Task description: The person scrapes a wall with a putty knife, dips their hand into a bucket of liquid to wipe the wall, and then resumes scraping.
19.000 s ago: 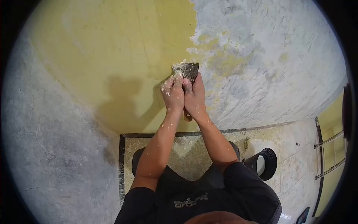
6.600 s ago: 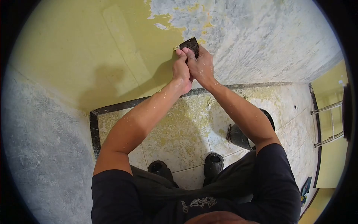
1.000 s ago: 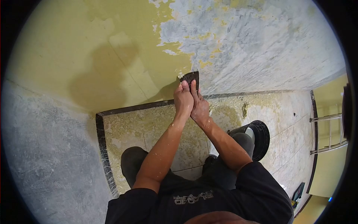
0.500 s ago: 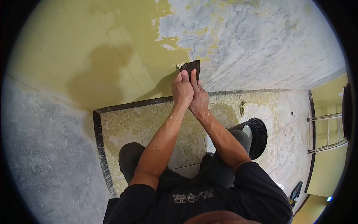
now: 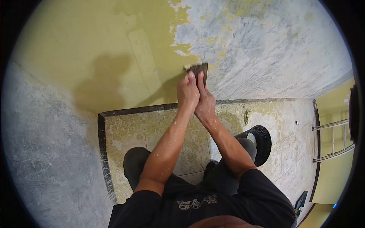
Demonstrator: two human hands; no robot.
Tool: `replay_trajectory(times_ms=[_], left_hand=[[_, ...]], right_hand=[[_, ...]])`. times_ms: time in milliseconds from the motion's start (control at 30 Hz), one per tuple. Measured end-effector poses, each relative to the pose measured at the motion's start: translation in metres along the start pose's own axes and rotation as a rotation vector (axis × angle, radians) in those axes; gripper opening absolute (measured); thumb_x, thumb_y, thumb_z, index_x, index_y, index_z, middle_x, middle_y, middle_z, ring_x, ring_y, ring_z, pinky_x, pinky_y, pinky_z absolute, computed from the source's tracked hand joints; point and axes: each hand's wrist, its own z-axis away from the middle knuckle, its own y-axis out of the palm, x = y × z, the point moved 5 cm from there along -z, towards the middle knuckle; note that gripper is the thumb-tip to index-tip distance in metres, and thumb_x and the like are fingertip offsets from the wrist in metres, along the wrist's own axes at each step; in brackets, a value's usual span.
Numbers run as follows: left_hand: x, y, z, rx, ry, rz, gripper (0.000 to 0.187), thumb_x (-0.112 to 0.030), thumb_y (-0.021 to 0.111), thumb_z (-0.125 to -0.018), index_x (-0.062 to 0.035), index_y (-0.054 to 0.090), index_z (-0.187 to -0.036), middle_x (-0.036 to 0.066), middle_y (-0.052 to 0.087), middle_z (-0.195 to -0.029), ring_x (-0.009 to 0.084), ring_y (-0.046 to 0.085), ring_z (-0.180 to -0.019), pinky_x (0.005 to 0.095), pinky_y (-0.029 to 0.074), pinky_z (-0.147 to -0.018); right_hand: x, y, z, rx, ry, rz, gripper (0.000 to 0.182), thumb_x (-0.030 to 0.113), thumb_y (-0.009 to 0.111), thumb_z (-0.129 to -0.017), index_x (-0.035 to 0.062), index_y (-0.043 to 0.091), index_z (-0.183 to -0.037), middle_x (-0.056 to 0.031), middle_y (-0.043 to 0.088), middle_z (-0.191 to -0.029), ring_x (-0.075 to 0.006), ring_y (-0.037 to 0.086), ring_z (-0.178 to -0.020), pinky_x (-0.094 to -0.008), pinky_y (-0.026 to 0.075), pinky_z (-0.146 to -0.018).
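Both my hands grip one scraper (image 5: 197, 68), its wide dark blade pressed against the wall near the border of the paint. My left hand (image 5: 187, 91) is closed on it with the thumb along the blade. Close beside it, my right hand (image 5: 205, 99) is closed too, a finger stretched up the blade. The handle is hidden within my hands. To the left of the blade the wall has yellow-green paint (image 5: 152, 57); to the right lies a scraped grey-white surface (image 5: 258, 49). Pale scraps cling to the blade's upper left edge.
Paint flakes (image 5: 129, 131) litter the tiled floor below the wall. A black bucket (image 5: 263, 146) stands by my right knee. A grey wall (image 5: 49, 152) meets this one at the left corner. A metal ladder (image 5: 334, 142) is at the far right.
The view has shifted slightly, so the wall and floor edge sit a little lower. My hands and the scraper stay at nearly the same patch of paint border.
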Motion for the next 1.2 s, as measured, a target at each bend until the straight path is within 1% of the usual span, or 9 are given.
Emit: replay_trajectory(times_ms=[533, 600, 700, 733, 767, 833, 967, 1100, 1200], left_hand=[[0.029, 0.002, 0.006, 0.089, -0.126, 0.039, 0.042, -0.030, 0.043, -0.101, 0.0079, 0.060, -0.103, 0.018, 0.066, -0.093, 0.0235, 0.061, -0.085, 0.0367, 0.047, -0.077], [0.040, 0.004, 0.010, 0.142, -0.235, 0.142, 0.042, -0.032, 0.045, -0.101, 0.0079, 0.059, -0.104, 0.015, 0.065, -0.096, 0.0194, 0.058, -0.087, 0.0353, 0.046, -0.079], [0.038, 0.008, 0.006, 0.103, -0.148, 0.080, 0.043, -0.030, 0.042, -0.100, 0.0073, 0.063, -0.101, 0.021, 0.068, -0.091, 0.0277, 0.064, -0.084, 0.0380, 0.047, -0.075], [0.039, 0.009, 0.005, 0.082, -0.132, 0.101, 0.043, -0.031, 0.042, -0.100, 0.0072, 0.063, -0.101, 0.020, 0.068, -0.092, 0.0278, 0.064, -0.085, 0.0379, 0.047, -0.075], [0.040, 0.010, 0.001, 0.055, -0.115, 0.126, 0.044, -0.032, 0.042, -0.100, 0.0071, 0.063, -0.101, 0.020, 0.068, -0.093, 0.0279, 0.064, -0.085, 0.0378, 0.047, -0.076], [-0.006, 0.003, -0.004, 0.098, -0.082, 0.100, 0.044, -0.033, 0.043, -0.101, 0.0073, 0.061, -0.100, 0.017, 0.066, -0.092, 0.0236, 0.061, -0.085, 0.0366, 0.047, -0.077], [0.041, 0.014, 0.005, 0.051, -0.081, -0.076, 0.048, -0.037, 0.042, -0.101, 0.0081, 0.060, -0.101, 0.014, 0.066, -0.094, 0.0200, 0.059, -0.086, 0.0351, 0.047, -0.078], [-0.002, 0.007, 0.008, 0.220, -0.106, 0.042, 0.049, -0.036, 0.042, -0.101, 0.0082, 0.059, -0.112, 0.020, 0.066, -0.103, 0.0271, 0.063, -0.094, 0.0385, 0.047, -0.084], [0.008, 0.012, 0.018, 0.072, -0.068, -0.014, 0.045, -0.033, 0.041, -0.100, 0.0065, 0.062, -0.091, 0.020, 0.066, -0.081, 0.0281, 0.063, -0.075, 0.0397, 0.047, -0.070]], right_hand=[[-0.023, 0.027, 0.024, 0.020, 0.008, 0.040, 0.083, 0.019, 0.062, -0.082, 0.0107, 0.016, -0.151, -0.0263, 0.061, -0.113, -0.0405, 0.064, -0.067, -0.0454, 0.052, -0.057], [-0.026, 0.026, 0.031, 0.109, 0.103, 0.046, 0.083, 0.022, 0.064, -0.082, 0.0100, 0.018, -0.150, -0.0174, 0.046, -0.137, -0.0447, 0.062, -0.085, -0.0476, 0.050, -0.088], [-0.034, 0.029, 0.030, 0.095, 0.092, 0.063, 0.083, 0.024, 0.064, -0.082, 0.0102, 0.019, -0.150, -0.0167, 0.046, -0.138, -0.0442, 0.062, -0.091, -0.0473, 0.048, -0.092], [-0.029, 0.026, 0.027, -0.001, 0.014, 0.055, 0.079, 0.017, 0.061, -0.083, 0.0154, 0.021, -0.150, -0.0198, 0.064, -0.110, -0.0400, 0.064, -0.071, -0.0437, 0.054, -0.061], [-0.030, 0.026, 0.022, -0.007, 0.007, 0.058, 0.079, 0.017, 0.061, -0.083, 0.0154, 0.021, -0.150, -0.0198, 0.064, -0.110, -0.0400, 0.064, -0.071, -0.0437, 0.054, -0.061], [-0.017, 0.012, 0.004, 0.010, 0.041, 0.003, 0.084, 0.025, 0.066, -0.081, 0.0100, 0.020, -0.150, -0.0175, 0.050, -0.134, -0.0437, 0.062, -0.089, -0.0463, 0.049, -0.091], [-0.035, 0.022, 0.030, 0.154, 0.227, -0.027, 0.088, 0.027, 0.069, -0.079, 0.0102, 0.020, -0.150, -0.0175, 0.051, -0.133, -0.0408, 0.063, -0.093, -0.0451, 0.047, -0.095], [-0.021, 0.007, 0.010, -0.022, -0.012, 0.014, 0.092, 0.028, 0.072, -0.076, 0.0102, 0.021, -0.150, -0.0194, 0.051, -0.133, -0.0408, 0.064, -0.089, -0.0429, 0.053, -0.085], [-0.026, 0.006, 0.017, 0.007, 0.026, 0.009, 0.083, 0.022, 0.066, -0.080, 0.0100, 0.022, -0.149, -0.0183, 0.057, -0.125, -0.0435, 0.062, -0.082, -0.0448, 0.051, -0.089]])
